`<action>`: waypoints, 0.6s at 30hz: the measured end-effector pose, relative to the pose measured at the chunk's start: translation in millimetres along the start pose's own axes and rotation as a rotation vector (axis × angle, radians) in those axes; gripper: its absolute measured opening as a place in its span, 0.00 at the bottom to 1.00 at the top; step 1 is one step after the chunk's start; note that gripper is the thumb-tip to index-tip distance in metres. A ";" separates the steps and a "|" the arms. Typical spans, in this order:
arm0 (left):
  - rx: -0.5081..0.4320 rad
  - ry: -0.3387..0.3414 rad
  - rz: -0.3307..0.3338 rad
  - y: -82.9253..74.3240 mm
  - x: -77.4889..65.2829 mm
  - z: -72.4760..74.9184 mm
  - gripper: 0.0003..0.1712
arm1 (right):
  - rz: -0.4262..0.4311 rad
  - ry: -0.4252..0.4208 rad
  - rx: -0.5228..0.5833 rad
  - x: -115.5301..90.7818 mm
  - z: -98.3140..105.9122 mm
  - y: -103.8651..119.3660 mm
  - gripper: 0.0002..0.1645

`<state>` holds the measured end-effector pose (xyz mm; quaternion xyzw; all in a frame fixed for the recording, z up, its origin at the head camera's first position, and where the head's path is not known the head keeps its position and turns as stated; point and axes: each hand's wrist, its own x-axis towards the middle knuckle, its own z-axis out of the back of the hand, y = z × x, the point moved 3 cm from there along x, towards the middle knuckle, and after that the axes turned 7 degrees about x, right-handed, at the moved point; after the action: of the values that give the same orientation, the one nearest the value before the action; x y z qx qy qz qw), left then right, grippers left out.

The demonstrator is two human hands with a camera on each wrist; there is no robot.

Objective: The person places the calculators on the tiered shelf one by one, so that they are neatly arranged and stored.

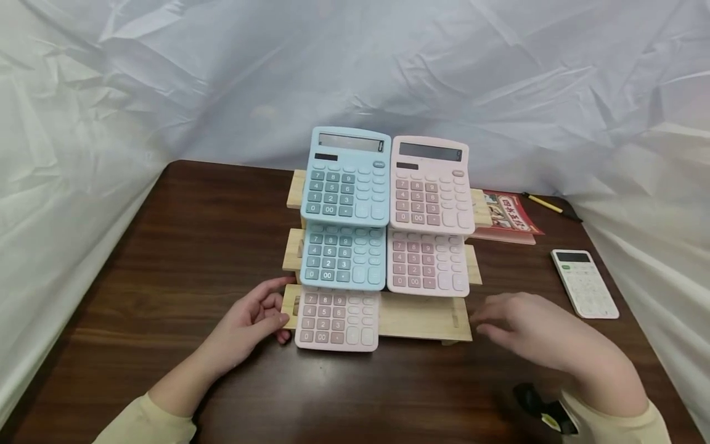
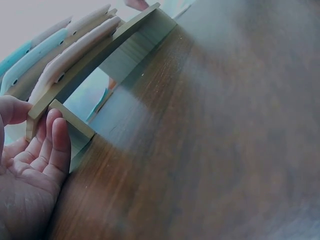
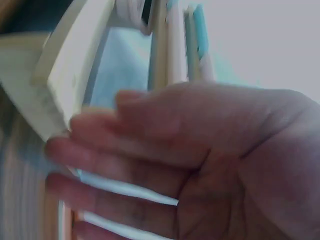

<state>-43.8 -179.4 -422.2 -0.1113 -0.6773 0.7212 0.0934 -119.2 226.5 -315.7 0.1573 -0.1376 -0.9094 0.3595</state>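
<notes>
A tiered wooden rack [image 1: 424, 316] stands mid-table and bears several calculators. Its top tier has a blue calculator [image 1: 347, 176] beside a pink calculator [image 1: 431, 185]. Below them sit another blue calculator [image 1: 342, 258] and another pink calculator [image 1: 427, 265]. One more pink calculator [image 1: 337, 317] lies on the left of the lowest tier, whose right part is bare wood. My left hand [image 1: 249, 324] holds the left end of the lowest board, thumb above and fingers beneath in the left wrist view. Just off that board's right end is my right hand [image 1: 524, 327], fingers fairly straight and holding nothing.
On the right of the dark wooden table [image 1: 138, 277] lies a white calculator [image 1: 585, 283]. A red printed booklet [image 1: 513, 213] and a yellow-and-black pen [image 1: 546, 203] lie behind the rack at the right. White sheeting [image 1: 277, 80] hangs around the table.
</notes>
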 end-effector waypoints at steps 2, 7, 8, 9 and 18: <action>-0.004 0.002 -0.003 0.6 -0.1 0.3 0.33 | -0.107 0.027 0.011 1.1 -0.5 -13.0 0.08; -0.010 0.005 -0.009 1.9 1.2 1.0 0.33 | -0.272 -0.005 0.075 4.6 -5.3 -52.0 0.24; -0.009 0.005 -0.008 1.9 1.7 1.1 0.33 | -0.289 -0.020 0.080 5.2 -6.4 -61.4 0.27; -0.009 0.006 -0.009 2.3 2.0 1.1 0.33 | -0.306 -0.031 0.075 6.0 -6.9 -70.6 0.29; 0.000 0.000 0.002 3.5 0.2 1.3 0.33 | -0.516 -0.309 0.013 -4.8 1.8 -142.1 0.47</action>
<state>-44.3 -180.8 -425.6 -0.1122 -0.6773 0.7212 0.0928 -203.3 330.1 -364.7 0.0491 -0.1520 -0.9830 0.0903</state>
